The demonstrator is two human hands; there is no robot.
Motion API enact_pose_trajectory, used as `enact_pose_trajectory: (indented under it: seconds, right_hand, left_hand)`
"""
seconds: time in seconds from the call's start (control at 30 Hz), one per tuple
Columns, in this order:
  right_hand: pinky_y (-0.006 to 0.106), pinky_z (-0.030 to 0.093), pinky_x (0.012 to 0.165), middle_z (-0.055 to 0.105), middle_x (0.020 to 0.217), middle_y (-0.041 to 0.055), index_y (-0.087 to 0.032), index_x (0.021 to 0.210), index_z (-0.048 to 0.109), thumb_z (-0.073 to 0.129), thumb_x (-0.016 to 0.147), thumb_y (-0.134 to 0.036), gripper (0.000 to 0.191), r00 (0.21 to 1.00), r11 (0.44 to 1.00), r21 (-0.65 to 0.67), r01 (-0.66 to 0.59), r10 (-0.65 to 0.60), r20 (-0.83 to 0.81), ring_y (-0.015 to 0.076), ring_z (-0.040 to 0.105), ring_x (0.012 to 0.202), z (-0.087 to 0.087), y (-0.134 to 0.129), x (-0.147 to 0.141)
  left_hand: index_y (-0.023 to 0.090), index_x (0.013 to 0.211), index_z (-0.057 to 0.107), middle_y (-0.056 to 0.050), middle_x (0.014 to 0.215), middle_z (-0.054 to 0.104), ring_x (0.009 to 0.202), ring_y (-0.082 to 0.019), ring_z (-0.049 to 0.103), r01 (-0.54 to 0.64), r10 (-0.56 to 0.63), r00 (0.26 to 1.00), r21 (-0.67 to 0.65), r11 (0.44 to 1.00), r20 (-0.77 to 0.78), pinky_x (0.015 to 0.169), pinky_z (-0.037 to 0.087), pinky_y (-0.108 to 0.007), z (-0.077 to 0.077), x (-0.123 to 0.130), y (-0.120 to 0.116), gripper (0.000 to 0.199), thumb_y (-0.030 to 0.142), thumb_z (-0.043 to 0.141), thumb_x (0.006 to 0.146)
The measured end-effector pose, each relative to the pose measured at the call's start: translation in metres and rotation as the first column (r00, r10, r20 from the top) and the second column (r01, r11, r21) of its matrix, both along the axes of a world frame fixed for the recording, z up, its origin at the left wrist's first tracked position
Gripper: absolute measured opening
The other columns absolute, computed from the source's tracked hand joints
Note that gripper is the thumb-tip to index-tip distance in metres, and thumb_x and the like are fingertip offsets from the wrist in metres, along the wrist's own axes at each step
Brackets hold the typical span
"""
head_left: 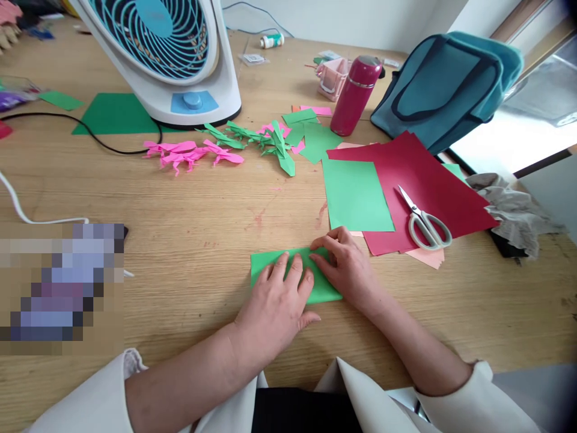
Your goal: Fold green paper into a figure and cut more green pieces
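A folded sheet of green paper lies on the wooden table in front of me, long side across. My left hand rests flat on its middle, fingers spread and thumb out to the right. At the paper's far right edge, my right hand has its thumb and index finger closed on the sheet; the other fingers curl under. Just beyond my right hand is a flat light green sheet. Scissors with pale handles lie to the right on large red sheets.
Pink folded paper figures and green ones lie further back. Behind them stand a white fan, a red bottle and a teal bag. A black cable crosses the left, with a blurred-out object nearer me.
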State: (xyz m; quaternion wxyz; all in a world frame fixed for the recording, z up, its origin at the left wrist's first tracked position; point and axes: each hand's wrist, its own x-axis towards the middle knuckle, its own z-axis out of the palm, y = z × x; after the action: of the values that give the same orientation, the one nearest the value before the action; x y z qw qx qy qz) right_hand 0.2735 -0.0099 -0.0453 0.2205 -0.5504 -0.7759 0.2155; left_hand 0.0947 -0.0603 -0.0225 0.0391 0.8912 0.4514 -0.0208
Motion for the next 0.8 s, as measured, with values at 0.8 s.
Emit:
enact_pose_trajectory:
  seconds: [0.8]
  right_hand:
    - [0.030, 0.047, 0.062, 0.055, 0.095, 0.0053, -0.022, 0.096, 0.069, 0.061, 0.090, -0.021, 0.010, 0.992, 0.999, -0.032, 0.033, -0.037, -0.123, 0.0145, 0.054, 0.069, 0.004, 0.002, 0.007]
  left_hand:
    - [0.015, 0.137, 0.055, -0.020, 0.148, 0.048, 0.134, -0.042, 0.045, 0.040, -0.039, 0.999, 0.036, 0.999, -0.024, 0.102, 0.045, -0.058, -0.011, -0.002, -0.003, 0.073, 0.064, 0.059, 0.084]
